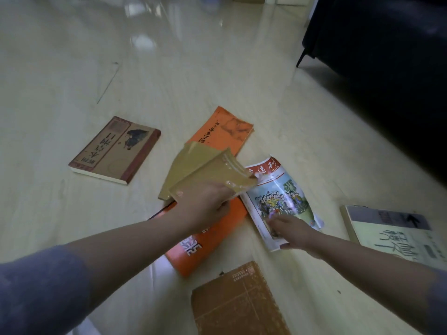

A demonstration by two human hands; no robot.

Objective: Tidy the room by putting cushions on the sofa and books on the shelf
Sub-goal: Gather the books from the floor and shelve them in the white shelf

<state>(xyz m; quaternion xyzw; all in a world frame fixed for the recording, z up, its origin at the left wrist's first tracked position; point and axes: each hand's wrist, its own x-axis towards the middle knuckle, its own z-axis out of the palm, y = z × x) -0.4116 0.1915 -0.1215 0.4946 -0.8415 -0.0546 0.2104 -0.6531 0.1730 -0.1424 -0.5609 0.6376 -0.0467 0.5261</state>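
Several books lie scattered on the pale floor. My left hand [205,204] grips a thin tan book [212,176] lifted over a second tan book [186,165]. My right hand [290,232] holds the near edge of a white magazine [278,197] with a colourful crowd picture, fingers on its cover and thumb at the edge. Under my left arm lies an orange book [208,243]. Another orange book [225,131] sits farther off. A brown hardcover [116,149] lies at the left, a brown book [237,303] near me, and a pale green book [396,234] at the right.
A dark sofa [387,68] on thin black legs fills the upper right. Glossy floor tiles [121,56] stretch away at the upper left. Boxes show faintly at the top edge.
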